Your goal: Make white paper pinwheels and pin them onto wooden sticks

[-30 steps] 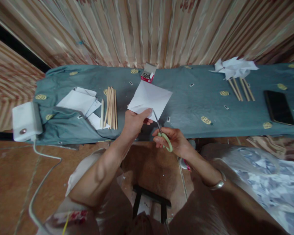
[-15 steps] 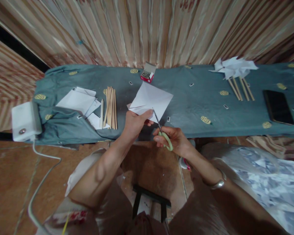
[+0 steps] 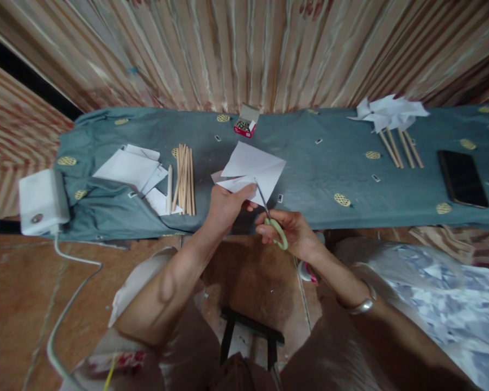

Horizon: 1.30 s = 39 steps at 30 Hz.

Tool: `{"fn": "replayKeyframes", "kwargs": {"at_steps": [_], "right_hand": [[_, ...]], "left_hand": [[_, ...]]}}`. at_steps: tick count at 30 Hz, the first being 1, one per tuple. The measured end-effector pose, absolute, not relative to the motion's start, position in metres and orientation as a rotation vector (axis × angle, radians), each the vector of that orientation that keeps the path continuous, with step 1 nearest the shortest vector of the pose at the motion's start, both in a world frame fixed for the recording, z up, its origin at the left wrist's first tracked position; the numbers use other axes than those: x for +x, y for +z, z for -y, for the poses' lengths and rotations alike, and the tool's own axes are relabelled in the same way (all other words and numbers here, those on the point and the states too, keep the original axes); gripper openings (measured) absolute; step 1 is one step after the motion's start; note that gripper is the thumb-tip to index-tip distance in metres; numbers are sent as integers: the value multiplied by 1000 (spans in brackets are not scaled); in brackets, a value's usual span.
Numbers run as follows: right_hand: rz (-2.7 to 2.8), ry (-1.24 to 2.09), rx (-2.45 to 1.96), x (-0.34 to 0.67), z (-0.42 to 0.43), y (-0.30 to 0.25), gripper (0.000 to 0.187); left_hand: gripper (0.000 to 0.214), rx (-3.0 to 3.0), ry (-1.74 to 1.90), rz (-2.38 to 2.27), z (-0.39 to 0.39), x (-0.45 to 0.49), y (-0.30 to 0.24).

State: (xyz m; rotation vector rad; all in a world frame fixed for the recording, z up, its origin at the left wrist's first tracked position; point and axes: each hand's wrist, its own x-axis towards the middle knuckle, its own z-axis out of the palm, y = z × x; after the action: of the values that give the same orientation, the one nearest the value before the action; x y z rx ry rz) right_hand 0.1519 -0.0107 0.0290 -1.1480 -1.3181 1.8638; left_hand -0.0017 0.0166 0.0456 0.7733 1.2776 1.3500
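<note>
My left hand (image 3: pixel 230 202) pinches the near corner of a white square of paper (image 3: pixel 257 160), thumb on top and fingers beneath. A slit runs into the sheet from its left side, and the strip by my thumb stands a little apart. In my right hand (image 3: pixel 287 231) is a pair of scissors with light green handles (image 3: pixel 277 234). Their blades reach the paper just right of my left thumb, near its lower edge. Beyond the paper sits a small open red box (image 3: pixel 245 127) of metal pins or tacks.
Left on the blue-green cloth (image 3: pixel 309 184) lie a bundle of wooden sticks (image 3: pixel 184 182) and loose paper sheets (image 3: pixel 126 168). A white device (image 3: pixel 43 201) with a cable is at the far left. Rightward are paper pinwheels (image 3: pixel 391 114) on sticks and a black phone (image 3: pixel 462 178).
The slit on the paper's left side gapes wider, with the lower strip separated further. The sheet has shifted slightly toward me; both hands have hardly moved.
</note>
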Motion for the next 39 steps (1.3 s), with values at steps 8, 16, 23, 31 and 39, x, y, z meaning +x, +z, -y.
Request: {"fn": "replayKeyframes", "kwargs": {"at_steps": [8, 16, 23, 31, 39], "right_hand": [[1350, 1845, -1136, 152, 11, 27, 39], [1317, 1837, -1140, 150, 11, 30, 42], [1319, 1815, -1154, 150, 12, 29, 41], [1511, 1865, -1135, 159, 12, 27, 35], [1602, 1945, -1205, 187, -5, 39, 42]], "left_hand": [[20, 774, 1346, -1267, -16, -1, 46], [23, 755, 1350, -1239, -16, -2, 47], [26, 746, 1355, -1245, -16, -2, 45], [26, 744, 1418, -1317, -20, -10, 44], [25, 814, 1513, -1372, -25, -23, 41]]}}
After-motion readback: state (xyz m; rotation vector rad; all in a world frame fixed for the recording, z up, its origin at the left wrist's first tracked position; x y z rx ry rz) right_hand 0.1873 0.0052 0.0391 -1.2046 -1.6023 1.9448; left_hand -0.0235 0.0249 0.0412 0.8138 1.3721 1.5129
